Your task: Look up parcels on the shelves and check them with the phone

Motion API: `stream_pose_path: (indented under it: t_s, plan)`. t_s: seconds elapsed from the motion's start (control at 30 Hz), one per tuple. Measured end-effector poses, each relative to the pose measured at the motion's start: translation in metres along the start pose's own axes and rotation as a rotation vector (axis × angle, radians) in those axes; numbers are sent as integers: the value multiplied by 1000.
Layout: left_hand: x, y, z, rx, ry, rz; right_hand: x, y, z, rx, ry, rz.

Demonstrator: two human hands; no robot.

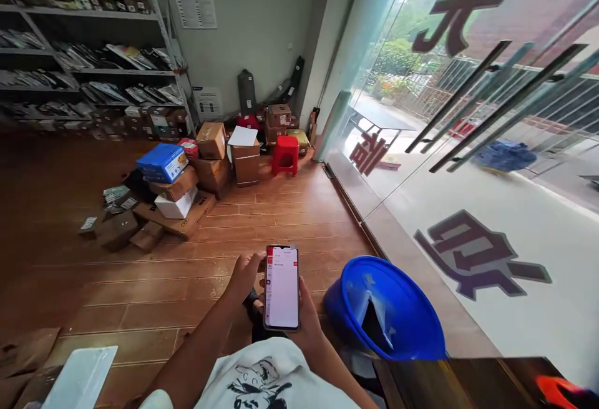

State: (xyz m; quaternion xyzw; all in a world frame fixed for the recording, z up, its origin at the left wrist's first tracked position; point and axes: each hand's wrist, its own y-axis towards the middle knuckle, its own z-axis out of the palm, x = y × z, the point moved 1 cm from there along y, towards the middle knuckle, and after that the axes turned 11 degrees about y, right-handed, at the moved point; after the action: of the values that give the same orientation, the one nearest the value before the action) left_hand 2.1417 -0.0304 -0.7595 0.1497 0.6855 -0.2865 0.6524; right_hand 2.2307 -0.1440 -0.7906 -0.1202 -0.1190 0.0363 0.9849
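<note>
As I watch from afar through the head view, the person's right hand (309, 318) has the phone (281, 290) in its grip, fingers closed around it with the thumb along its right edge, and the phone stands in front of the white shirt (259, 368), above the floor (281, 212), its lit screen showing a mostly white page with small red patches. I see the left hand (246, 275) just beside the phone's upper left edge, fingers bent and one tip reaching that edge; whether it touches I cannot tell, nor how far its other fingers are open. To the right I have a blue bin (333, 303) at the floor's right edge, near the glass front (472, 200), and beyond its near side a dark worktop (449, 383) with an orange-red object (559, 390), too blurred for me to name, by its right end. Toward the floor's far edge I make out a red stool (286, 143) among cartons, and left of it a pile with a blue box (161, 162) on top and a white box (176, 204) lower down. A loaded rack (100, 14) stands at the far left, and a pale flat packet (79, 378) lies by the floor's near left corner
</note>
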Motion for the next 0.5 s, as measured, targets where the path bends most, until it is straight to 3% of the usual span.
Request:
stream_pose_path:
  t_s: [0.13,0.3,0.4,0.5]
  plan:
    - [-11,60,-48,-51,-47,1,17,88,15,13,-20,84]
    - [-31,125,-127,-244,-126,7,22,209,46,29,-64,218]
    - [-25,139,-189,-378,-178,14,3,276,70,46,-104,359]
    - [9,121,-258,-604,-332,-94,-38,337,91,35,-144,553]
